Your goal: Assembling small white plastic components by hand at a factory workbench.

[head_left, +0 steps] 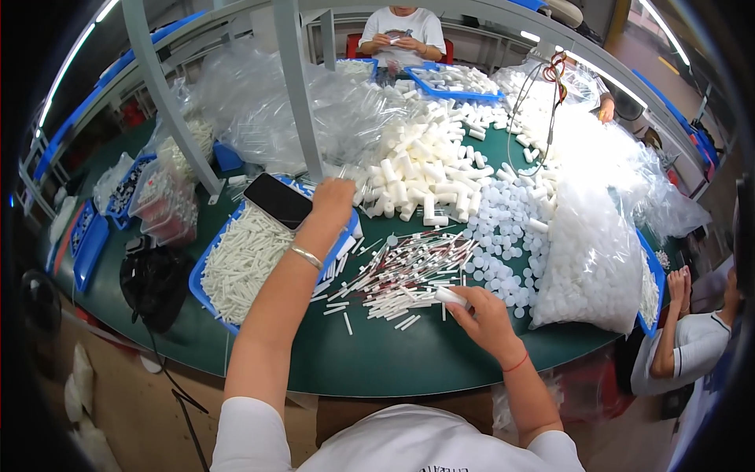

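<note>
My right hand point(489, 321) pinches a white plastic cylinder point(451, 296) above the near edge of a loose pile of thin white sticks with dark red wires point(409, 271). My left hand point(333, 200) reaches past the far right corner of a blue tray point(201, 293), beside a black phone point(278, 200). Its fingertips point away from me and are hidden, so their grip does not show. Short white sticks point(245, 263) fill the tray under my left forearm. Many white cylinders point(429, 169) are heaped beyond the wired sticks, right of my left hand.
Translucent round caps point(503, 236) lie right of the wired sticks, beside a full clear bag point(590, 267). Grey posts point(297, 86) stand on the green table point(377, 370). A black bag point(161, 283) sits at left. Other people work across the table and at right.
</note>
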Demonstrator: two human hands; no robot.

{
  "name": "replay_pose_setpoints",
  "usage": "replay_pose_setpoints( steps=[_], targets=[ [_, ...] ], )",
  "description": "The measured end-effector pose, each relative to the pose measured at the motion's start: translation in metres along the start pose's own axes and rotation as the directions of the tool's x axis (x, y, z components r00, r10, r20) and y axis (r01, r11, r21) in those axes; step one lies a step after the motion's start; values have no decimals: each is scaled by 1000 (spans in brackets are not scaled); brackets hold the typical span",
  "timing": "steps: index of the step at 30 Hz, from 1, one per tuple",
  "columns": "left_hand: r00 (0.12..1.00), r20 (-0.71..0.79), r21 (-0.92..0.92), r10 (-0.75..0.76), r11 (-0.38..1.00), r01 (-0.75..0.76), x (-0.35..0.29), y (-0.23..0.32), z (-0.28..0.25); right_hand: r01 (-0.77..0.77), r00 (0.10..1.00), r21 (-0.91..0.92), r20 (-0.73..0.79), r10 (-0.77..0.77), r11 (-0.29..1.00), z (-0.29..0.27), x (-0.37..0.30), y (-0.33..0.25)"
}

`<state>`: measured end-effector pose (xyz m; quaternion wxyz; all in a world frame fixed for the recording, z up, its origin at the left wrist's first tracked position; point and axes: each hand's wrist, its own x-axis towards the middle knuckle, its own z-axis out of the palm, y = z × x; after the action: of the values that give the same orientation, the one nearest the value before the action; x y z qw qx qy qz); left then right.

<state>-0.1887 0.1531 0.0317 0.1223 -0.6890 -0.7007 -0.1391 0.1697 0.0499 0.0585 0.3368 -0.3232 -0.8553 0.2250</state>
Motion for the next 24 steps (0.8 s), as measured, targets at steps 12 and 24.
replay_pose_setpoints(
  steps=[12,24],
  targets=[
    [937,250,-223,242,957,-187,16,-27,-14,-104,995,52,3,104,993,-6,-12,3],
    [950,120,-534,287,826,-182,-18,42,-61,-188,967,201,-136,217,961,-10,-13,4]
  ],
)
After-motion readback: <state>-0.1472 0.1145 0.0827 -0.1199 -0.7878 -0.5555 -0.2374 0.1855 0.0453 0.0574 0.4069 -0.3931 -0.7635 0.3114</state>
